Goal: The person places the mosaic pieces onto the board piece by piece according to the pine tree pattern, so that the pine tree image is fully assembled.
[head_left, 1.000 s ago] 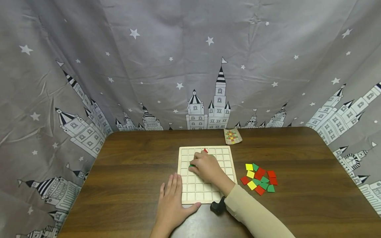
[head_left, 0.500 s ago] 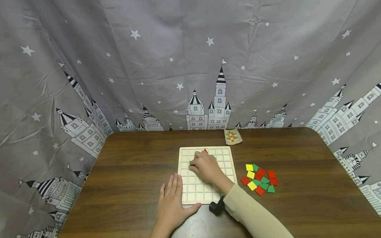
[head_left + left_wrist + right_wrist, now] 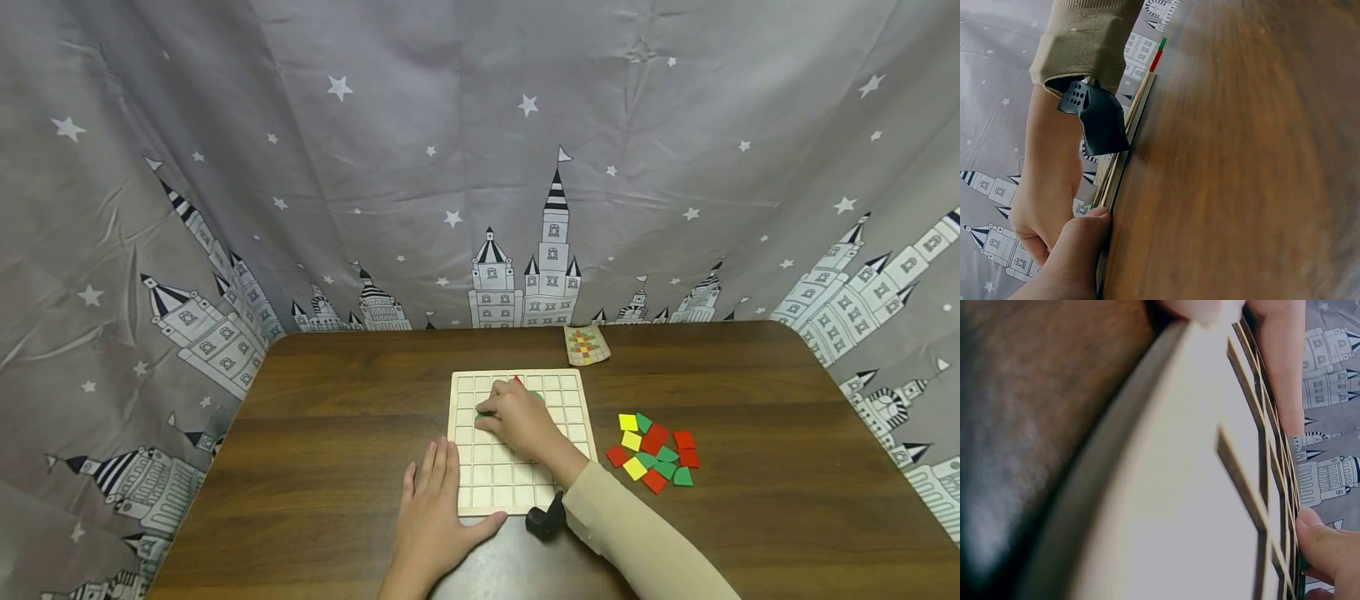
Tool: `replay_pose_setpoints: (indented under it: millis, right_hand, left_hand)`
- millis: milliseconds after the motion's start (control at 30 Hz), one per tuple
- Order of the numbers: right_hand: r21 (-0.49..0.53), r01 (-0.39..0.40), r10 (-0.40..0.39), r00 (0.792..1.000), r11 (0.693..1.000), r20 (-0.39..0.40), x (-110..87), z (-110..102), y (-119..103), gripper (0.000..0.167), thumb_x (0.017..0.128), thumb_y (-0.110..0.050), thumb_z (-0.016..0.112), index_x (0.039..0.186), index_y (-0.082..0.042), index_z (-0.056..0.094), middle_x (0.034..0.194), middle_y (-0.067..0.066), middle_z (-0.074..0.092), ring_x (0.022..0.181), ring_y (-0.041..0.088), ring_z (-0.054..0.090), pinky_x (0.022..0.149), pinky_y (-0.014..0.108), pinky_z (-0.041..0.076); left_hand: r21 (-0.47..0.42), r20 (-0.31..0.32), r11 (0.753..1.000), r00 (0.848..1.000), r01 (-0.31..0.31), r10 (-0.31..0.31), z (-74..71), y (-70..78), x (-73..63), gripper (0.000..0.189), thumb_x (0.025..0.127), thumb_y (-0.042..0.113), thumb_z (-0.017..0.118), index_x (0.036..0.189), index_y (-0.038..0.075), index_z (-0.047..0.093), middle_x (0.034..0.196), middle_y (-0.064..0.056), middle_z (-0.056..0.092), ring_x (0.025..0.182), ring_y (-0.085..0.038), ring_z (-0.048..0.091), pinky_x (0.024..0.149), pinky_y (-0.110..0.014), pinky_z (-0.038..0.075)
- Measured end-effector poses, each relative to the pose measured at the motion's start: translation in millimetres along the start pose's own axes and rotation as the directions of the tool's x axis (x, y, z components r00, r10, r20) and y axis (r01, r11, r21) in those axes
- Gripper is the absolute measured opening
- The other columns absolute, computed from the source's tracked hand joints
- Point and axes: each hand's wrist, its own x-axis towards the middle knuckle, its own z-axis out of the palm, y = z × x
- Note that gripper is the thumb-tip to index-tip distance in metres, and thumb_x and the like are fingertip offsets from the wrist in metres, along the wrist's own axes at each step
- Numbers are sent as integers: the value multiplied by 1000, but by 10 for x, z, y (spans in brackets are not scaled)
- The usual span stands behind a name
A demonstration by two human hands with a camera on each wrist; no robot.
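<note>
While the straight-fingered left hand point(image 3: 438, 510) touches a pale wooden gridded board point(image 3: 482, 476) at left, the right hand point(image 3: 519, 418) pinches a green tile point(image 3: 481, 415) (shape mostly hidden) farther off.

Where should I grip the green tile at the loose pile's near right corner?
Probably by the right edge of the green tile, coming from the right and tipping it up first: it lies flat, with a red tile just beyond and a second green tile to its left, while bare tabletop borders its right side.
</note>
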Motion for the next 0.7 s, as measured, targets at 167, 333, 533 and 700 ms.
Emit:
replay_pose_setpoints:
  millis: [167,333,533,700]
  right_hand:
    - [-3,15,-15,1000,1000,-14,2,4,0,25,87,-32,75,104,-15,79,86,-8,64,73,4,51,60,15,43]
    - [-32,38,-38,999,999,-21,-15,8,-3,22,87,-32,76,102,-16,80,87,-9,64,74,5,49,60,14,42]
    - [-59,70,-72,997,996,-29,-37,9,-28,19,87,-29,76,102,-18,80,85,-9,61,72,6,44,57,14,38]
    - [-67,77,-78,997,995,-13,-56,-6,-55,16,88,-26,75,102,-19,80,84,-10,60,72,6,41,58,14,37]
  left_hand:
    - [-3,2,1000,1000,3,-3,-4,1,5,120,72,86,56,153,1,33,160,-17,33,151,-33,28,120,-56,20]
    - [-13,30,1000,999,18,-17,-12,10,5,121,72,86,57,155,2,30,162,-16,29,152,-31,25,121,-56,18]
    - [-12,28,1000,1000,13,-12,-5,13,2,120,72,86,57,154,2,32,162,-16,30,152,-31,26,121,-56,19]
    - [-5,33,1000,999,12,-12,-14,11,1,120,72,86,56,154,2,32,162,-16,30,152,-32,25,121,-55,18]
